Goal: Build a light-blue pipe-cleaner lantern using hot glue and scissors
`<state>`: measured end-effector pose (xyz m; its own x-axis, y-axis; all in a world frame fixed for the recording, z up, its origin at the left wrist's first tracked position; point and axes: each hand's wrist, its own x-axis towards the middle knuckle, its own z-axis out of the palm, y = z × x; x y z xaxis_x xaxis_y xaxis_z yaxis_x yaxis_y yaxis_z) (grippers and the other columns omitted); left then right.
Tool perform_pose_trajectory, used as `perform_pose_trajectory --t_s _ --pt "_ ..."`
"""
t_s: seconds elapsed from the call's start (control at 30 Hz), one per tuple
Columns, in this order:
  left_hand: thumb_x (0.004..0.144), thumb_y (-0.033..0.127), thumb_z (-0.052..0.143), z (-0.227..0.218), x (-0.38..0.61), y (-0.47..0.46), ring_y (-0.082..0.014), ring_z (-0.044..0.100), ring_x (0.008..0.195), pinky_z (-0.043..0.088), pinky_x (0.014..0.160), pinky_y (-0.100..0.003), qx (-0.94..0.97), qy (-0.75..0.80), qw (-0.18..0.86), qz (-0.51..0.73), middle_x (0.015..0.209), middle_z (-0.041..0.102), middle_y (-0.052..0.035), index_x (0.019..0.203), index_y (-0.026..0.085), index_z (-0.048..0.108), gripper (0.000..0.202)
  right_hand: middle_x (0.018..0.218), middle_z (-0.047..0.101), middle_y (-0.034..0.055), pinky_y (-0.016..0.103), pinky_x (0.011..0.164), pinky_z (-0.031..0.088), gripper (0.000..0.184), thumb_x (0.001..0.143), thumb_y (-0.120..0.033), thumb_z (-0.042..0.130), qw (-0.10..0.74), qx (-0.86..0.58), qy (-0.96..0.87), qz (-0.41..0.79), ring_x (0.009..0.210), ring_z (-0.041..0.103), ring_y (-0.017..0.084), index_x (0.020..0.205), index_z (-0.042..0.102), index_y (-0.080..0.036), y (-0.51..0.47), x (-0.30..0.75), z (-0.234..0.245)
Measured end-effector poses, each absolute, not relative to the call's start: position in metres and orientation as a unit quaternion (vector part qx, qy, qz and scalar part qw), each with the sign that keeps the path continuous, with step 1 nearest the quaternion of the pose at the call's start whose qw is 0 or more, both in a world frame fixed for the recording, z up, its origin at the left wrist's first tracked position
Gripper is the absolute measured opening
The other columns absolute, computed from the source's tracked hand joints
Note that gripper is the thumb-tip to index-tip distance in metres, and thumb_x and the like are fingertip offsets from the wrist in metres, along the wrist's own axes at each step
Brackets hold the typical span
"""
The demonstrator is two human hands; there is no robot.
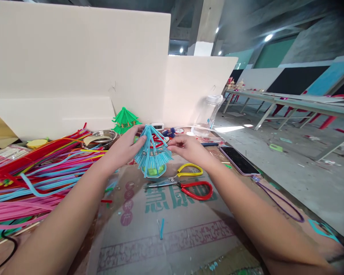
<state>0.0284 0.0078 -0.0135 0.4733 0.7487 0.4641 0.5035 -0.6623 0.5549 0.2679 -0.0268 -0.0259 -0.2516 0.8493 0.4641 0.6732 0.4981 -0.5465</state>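
Observation:
A small pavilion-like model (154, 156) made of light blue pipe cleaners stands on the cardboard, with red strips inside its upper frame and a green patch at its base. My left hand (129, 143) grips its upper left side, thumb against the blue strips. At its right edge, the fingers of my right hand (186, 147) are pinched together beside the roof; whatever they hold is too small to make out. Scissors (179, 181) with one yellow and one red handle lie just in front of the model, blades partly apart.
Bundled coloured pipe cleaners (51, 172) cover the left side. Behind are a green pipe-cleaner roof (125, 119), a roll of tape (100, 138) and a clear bottle (206, 114). A phone (239, 160) with a purple strap lies near the right edge. White boards (74, 57) stand behind.

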Motion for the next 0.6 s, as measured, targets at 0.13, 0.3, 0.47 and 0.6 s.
perform_pose_trajectory --t_s 0.13,0.3,0.47,0.6 --pt "0.095 0.04 0.041 -0.012 0.029 0.005 -0.0238 0.057 0.119 0.045 0.102 -0.041 0.847 0.365 0.175 0.346 0.133 0.057 -0.0119 0.132 0.016 0.047 0.045 0.129 0.06 0.0084 0.041 0.107 0.038 0.017 0.079 -0.026 0.073 0.395 -0.408 -0.797 0.206 0.125 0.053 0.022 0.095 0.076 -0.022 -0.018 0.263 -0.037" --pt "0.095 0.039 0.042 -0.01 0.03 0.0 -0.0239 0.056 0.12 0.044 0.103 -0.041 0.854 0.366 0.155 0.337 0.131 0.058 -0.0112 0.132 0.015 0.047 0.044 0.124 0.065 0.0059 0.041 0.103 0.043 0.031 0.079 -0.039 0.072 0.402 -0.404 -0.745 0.347 0.121 0.057 0.026 0.104 0.074 -0.021 -0.019 0.251 -0.053" --pt "0.096 0.039 0.042 -0.008 0.031 -0.002 -0.0234 0.056 0.119 0.045 0.102 -0.039 0.857 0.363 0.153 0.334 0.129 0.059 -0.0105 0.133 0.016 0.048 0.044 0.103 0.071 0.0044 0.036 0.091 0.048 0.034 0.072 -0.042 0.075 0.456 -0.422 -0.658 0.426 0.103 0.064 0.024 0.097 0.075 -0.018 -0.014 0.243 -0.067" --pt "0.096 0.039 0.042 -0.007 0.032 -0.003 -0.0231 0.055 0.12 0.044 0.103 -0.039 0.859 0.364 0.144 0.331 0.131 0.058 -0.01 0.134 0.016 0.047 0.045 0.098 0.072 0.0047 0.036 0.086 0.049 0.029 0.072 -0.04 0.074 0.463 -0.425 -0.662 0.409 0.096 0.065 0.024 0.089 0.076 -0.017 -0.01 0.244 -0.066"
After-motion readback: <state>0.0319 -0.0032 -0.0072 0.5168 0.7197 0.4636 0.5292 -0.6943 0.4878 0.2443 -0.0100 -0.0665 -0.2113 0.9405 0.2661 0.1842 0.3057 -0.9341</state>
